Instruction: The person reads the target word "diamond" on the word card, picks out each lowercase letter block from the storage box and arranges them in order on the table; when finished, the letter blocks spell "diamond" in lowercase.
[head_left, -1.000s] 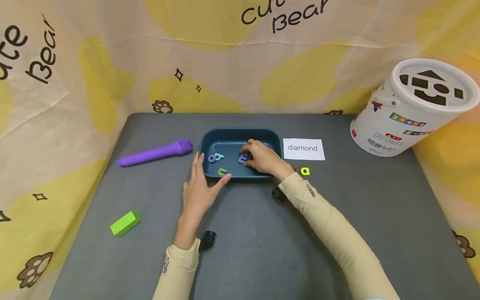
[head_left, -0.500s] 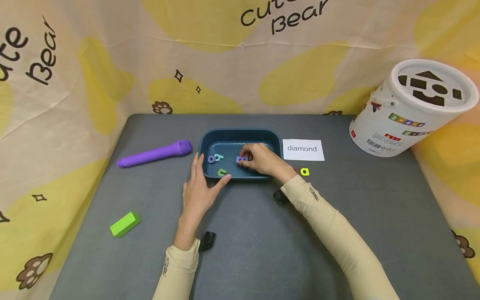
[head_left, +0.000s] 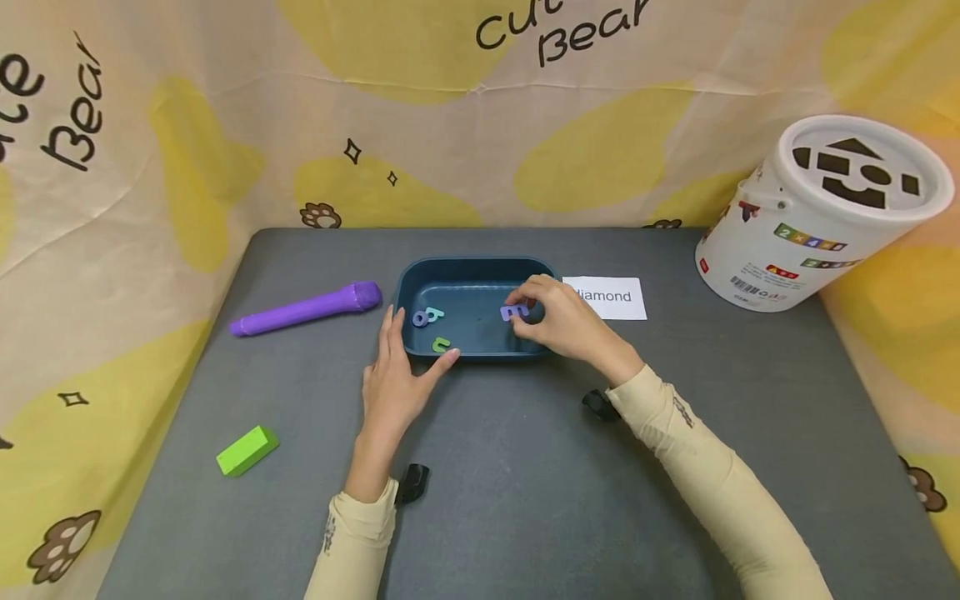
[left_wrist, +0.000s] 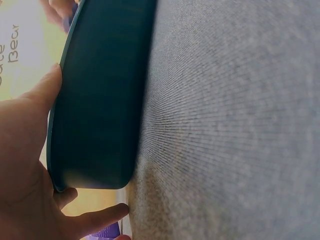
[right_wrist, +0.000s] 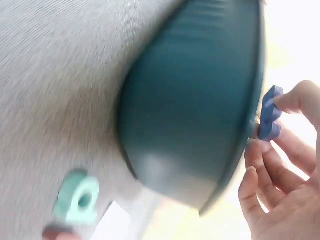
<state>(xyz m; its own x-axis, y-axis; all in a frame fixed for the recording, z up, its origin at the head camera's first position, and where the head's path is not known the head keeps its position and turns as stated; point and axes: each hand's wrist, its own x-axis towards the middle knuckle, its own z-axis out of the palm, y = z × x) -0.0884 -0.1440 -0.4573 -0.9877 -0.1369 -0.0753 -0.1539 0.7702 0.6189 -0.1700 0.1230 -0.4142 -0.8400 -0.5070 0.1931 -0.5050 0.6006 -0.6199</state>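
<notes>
- While the left hand [head_left: 397, 387] sits with fingers spread at the left edge of the blue tray [head_left: 480, 333], its thumb is out along the near rim, touching.
- Right hand [head_left: 566, 321] is pinching a purple letter m [head_left: 510, 313] between thumb and fingertips, over the tray's right half.
- Other letters in the tray: a purple o [head_left: 420, 319] just beside an aqua one [head_left: 434, 314] towards the left edge, plus a green one [head_left: 441, 344] by the near edge.
- White "diamond" card [head_left: 618, 300] is off the tray's right edge, partly hidden by the right hand.
- Right wrist cam also catches a blurry letter with a hole [right_wrist: 82, 200] outside the tray.
- Purple toy mic [head_left: 306, 309] and green block [head_left: 247, 451] lie near the tabletop's [head_left: 510, 500] left edge, white bucket [head_left: 787, 250] at its far right corner.
</notes>
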